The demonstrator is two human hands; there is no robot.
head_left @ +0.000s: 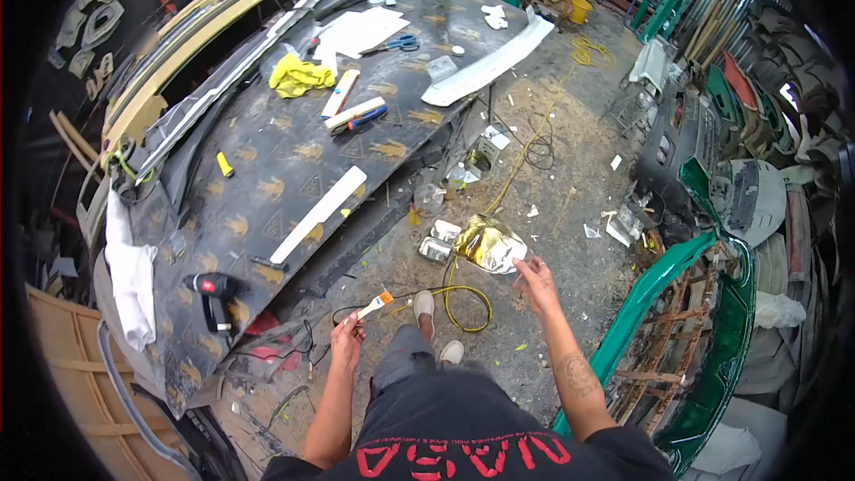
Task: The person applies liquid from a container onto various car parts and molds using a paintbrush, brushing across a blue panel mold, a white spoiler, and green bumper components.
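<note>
My left hand (348,338) is closed around the pale handle of a small paintbrush (375,305), its orange end pointing up and to the right. My right hand (535,285) pinches the near edge of a shiny gold-and-silver container (492,244) that looks like foil or thin metal. What lies inside it, if anything, I cannot make out. Left of it, on or near the floor, are small silvery box-like pieces (436,248). The dark worktable (329,200) stands to the left of both hands, with a long white strip (319,214) near its edge.
A cordless drill (214,296), yellow cutter (224,164), yellow cloth (300,77), scissors (394,44) and curved white panel (488,64) lie on the worktable. A yellow hose (481,305) loops across the littered floor. Green bumper (646,307) stands close on the right, beside stacked car parts.
</note>
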